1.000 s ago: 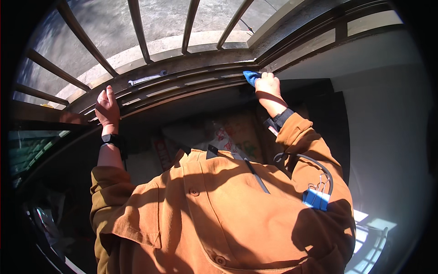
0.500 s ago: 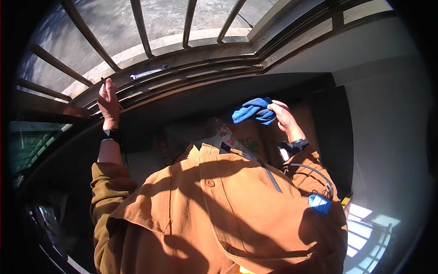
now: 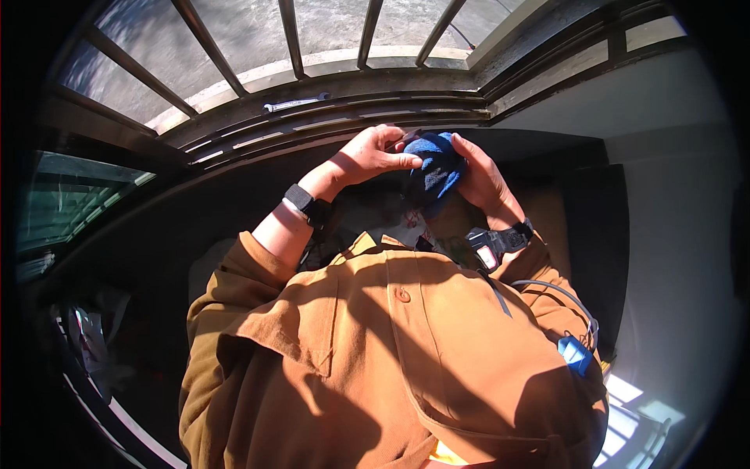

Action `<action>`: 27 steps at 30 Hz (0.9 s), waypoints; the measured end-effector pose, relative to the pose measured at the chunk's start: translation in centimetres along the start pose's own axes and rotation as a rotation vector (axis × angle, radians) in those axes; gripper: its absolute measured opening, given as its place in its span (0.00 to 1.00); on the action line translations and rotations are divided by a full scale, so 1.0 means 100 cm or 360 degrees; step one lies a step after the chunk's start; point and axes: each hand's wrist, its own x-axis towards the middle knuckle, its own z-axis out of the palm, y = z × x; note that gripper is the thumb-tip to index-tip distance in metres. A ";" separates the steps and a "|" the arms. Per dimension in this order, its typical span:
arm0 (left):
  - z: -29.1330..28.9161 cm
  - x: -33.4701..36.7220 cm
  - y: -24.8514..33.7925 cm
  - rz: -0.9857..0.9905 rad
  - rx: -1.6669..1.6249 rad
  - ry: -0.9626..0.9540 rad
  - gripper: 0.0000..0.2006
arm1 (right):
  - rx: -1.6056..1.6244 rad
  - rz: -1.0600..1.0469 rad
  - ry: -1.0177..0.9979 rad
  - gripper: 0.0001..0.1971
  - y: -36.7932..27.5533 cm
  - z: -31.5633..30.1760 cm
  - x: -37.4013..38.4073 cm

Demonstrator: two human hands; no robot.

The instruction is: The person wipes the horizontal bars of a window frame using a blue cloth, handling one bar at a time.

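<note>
A bunched blue cloth (image 3: 439, 173) is held up in front of my chest, near the window frame. My right hand (image 3: 482, 178) grips it from the right, thumb along its upper edge. My left hand (image 3: 369, 159) meets the cloth's left side with its fingers curled in and its thumb against the cloth. Something small and dark shows by the left fingertips, too shaded to name. An open-end wrench (image 3: 297, 103) lies on the window sill beyond my left hand.
Metal bars (image 3: 291, 39) stand along the window's outer side, with paved ground behind. Sliding tracks (image 3: 328, 123) run below the sill. A glass pane (image 3: 78, 199) is at the left, a pale wall (image 3: 680, 195) at the right. Dark, shaded surfaces lie under my hands.
My left hand has left the window frame and come right to the cloth. My right hand has brought the cloth slightly up. The wrench still lies on the sill; the view has shifted.
</note>
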 end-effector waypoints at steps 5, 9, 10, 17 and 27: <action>0.000 -0.011 0.020 0.0019 -0.0473 0.0041 0.15 | -0.0390 -0.0149 -0.0018 0.17 -0.005 -0.003 -0.006; 0.004 -0.010 0.034 -0.0219 -0.0659 -0.0005 0.10 | -0.0696 -0.0136 0.0051 0.15 0.007 -0.040 0.001; 0.003 -0.012 0.043 -0.0264 -0.0620 0.0060 0.10 | -0.0758 -0.0165 0.0072 0.15 0.007 -0.041 0.000; 0.019 0.007 0.040 0.0293 0.0093 0.0721 0.11 | -0.1977 -0.0958 0.0274 0.16 0.003 -0.037 -0.007; 0.020 0.001 0.078 0.0126 0.0152 0.0668 0.12 | -0.2143 -0.1232 0.0526 0.14 -0.002 -0.050 -0.019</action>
